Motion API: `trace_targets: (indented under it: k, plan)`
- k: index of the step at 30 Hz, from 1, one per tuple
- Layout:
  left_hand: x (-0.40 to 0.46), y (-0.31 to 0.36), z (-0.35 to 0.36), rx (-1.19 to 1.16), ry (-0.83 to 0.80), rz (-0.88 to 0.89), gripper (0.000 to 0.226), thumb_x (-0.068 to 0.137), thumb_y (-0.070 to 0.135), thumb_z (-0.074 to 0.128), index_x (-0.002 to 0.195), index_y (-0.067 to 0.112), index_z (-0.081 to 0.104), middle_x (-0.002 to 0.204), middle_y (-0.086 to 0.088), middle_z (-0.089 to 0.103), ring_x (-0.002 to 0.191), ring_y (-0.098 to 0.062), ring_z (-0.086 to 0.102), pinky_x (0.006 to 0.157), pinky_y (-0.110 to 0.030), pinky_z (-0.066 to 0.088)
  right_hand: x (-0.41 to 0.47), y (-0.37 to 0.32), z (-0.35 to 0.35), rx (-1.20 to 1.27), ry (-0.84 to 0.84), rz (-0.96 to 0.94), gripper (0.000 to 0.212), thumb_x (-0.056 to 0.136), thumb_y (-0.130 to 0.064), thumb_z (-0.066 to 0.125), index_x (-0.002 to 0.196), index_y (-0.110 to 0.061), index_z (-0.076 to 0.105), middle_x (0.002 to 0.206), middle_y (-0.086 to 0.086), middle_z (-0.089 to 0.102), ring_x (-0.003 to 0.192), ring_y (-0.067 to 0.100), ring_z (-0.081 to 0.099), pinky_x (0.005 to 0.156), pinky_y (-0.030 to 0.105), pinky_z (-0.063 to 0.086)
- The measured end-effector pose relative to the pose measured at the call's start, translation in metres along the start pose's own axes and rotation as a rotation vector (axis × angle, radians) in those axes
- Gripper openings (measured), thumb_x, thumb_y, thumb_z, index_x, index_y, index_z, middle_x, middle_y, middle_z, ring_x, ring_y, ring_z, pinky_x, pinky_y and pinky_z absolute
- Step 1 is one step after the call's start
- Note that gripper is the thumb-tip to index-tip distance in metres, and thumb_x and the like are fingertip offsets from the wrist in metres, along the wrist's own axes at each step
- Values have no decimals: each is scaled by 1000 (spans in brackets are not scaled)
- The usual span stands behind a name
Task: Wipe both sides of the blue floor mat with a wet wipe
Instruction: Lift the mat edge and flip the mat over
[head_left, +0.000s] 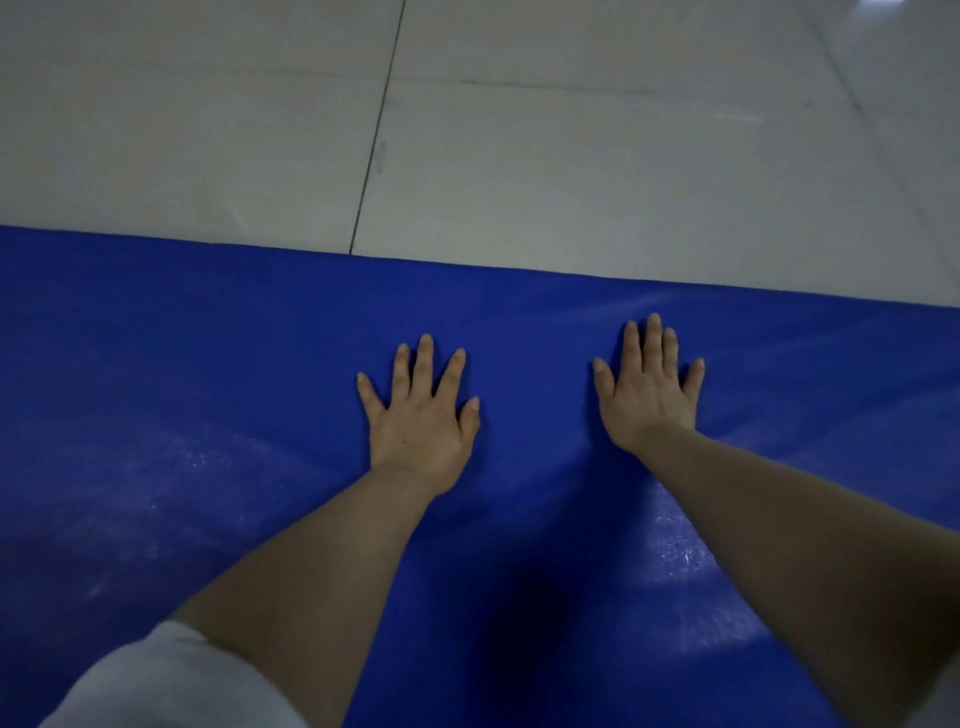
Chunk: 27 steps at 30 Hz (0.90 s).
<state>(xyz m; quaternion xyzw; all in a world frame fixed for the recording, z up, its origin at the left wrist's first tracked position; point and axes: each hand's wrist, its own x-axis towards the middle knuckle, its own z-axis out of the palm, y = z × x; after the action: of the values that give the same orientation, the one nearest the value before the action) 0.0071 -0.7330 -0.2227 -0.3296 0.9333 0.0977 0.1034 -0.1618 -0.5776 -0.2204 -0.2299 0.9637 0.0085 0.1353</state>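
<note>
- Both hands are down flat on the blue floor mat (208, 364): my left hand (418, 415) with fingers spread wide, my right hand (649, 395) with the three middle fingers closer together and the thumb and little finger splayed out. Neither grips anything; palms and straight fingers simply press on the surface.
- No wet wipe shows anywhere in view, so I judge this is a smoothing or steadying press, not a wiping stroke.
- Pressing with open palms makes sense to me: the mat shows soft ripples and shine streaks near my right hand, and flat pressure would settle it against the tiled floor (571, 156) before I wipe or turn it over.
- The mat fills the near half of the scene from left edge to right edge; its far edge runs straight across, just beyond my fingertips, with pale tiles beyond it.
- Whitish scuffs or dusty patches show on the mat at near left and near right, beside my forearms, so it looks in need of wiping there.
- Both arms reach forward and slightly inward, elbows near me, wrists low; a white sleeve (171, 680) covers my left upper arm at the near left corner.
- Which side of the mat faces up I cannot tell.
</note>
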Motion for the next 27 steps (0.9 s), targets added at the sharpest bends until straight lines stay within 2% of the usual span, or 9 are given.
trace_targets:
  k: [4, 9, 12, 16, 18, 19, 21, 25, 27]
  plan:
    - [1, 1, -4, -14, -26, -3, 60, 99, 54, 17, 152, 34, -4, 160, 0, -15, 146, -24, -14, 113, -61, -3, -20, 2, 6, 18, 7, -20, 64, 99, -51, 13, 153, -20, -4, 159, 1, -14, 146, 19, -11, 117, 48, -3]
    - [-12, -3, -14, -177, 64, -46, 49, 102, 37, 34, 148, 21, 30, 159, -9, 10, 147, -23, 8, 119, -48, 9, -38, 8, -5, 222, 34, -93, 53, 103, -36, 27, 151, -15, 19, 161, 0, 0, 147, 17, 6, 119, 39, 8]
    - [-38, -1, -12, -229, 97, -34, 45, 100, 23, 42, 144, 18, 39, 158, -9, 17, 145, -23, 16, 119, -43, 14, -67, 16, -6, 300, -25, -157, 46, 104, -28, 31, 147, -11, 32, 160, 1, 12, 145, 17, 16, 116, 33, 19]
    - [-76, 14, -15, -312, 15, 45, 44, 98, 14, 43, 142, 18, 44, 157, -6, 20, 142, -24, 25, 116, -38, 23, -118, 32, -16, 405, -47, -183, 40, 103, -21, 34, 139, -9, 45, 149, 3, 39, 134, 21, 40, 106, 29, 32]
    - [-96, 22, -23, -279, -56, 98, 45, 97, 13, 42, 142, 20, 43, 157, -4, 20, 140, -24, 29, 114, -36, 27, -145, 49, -30, 380, -59, -260, 30, 101, -18, 39, 122, -5, 56, 123, 10, 60, 112, 29, 56, 93, 36, 45]
    - [-106, 25, -31, -244, -102, 124, 46, 98, 14, 41, 143, 20, 42, 157, -3, 22, 139, -23, 30, 113, -35, 28, -157, 59, -38, 332, -79, -316, 25, 99, -17, 41, 112, -4, 59, 111, 12, 64, 101, 32, 59, 85, 40, 47]
    - [-125, 33, -50, -179, -178, 172, 47, 97, 14, 41, 143, 21, 41, 153, -2, 28, 135, -21, 35, 110, -32, 31, -179, 83, -58, 231, -134, -398, 22, 97, -17, 46, 100, -4, 63, 101, 11, 65, 92, 32, 60, 79, 42, 48]
    - [-159, 50, -94, -115, -255, 211, 42, 95, 14, 41, 136, 21, 49, 134, -1, 46, 117, -23, 49, 96, -33, 42, -227, 129, -105, 171, -151, -400, 19, 96, -19, 51, 95, -7, 66, 99, 8, 66, 92, 30, 62, 79, 41, 48]
    - [-177, 55, -112, -107, -289, 194, 40, 95, 15, 42, 133, 23, 51, 133, -1, 49, 117, -23, 50, 93, -34, 44, -254, 148, -125, 158, -140, -370, 19, 95, -16, 52, 100, -8, 69, 103, 8, 66, 96, 30, 62, 81, 35, 47]
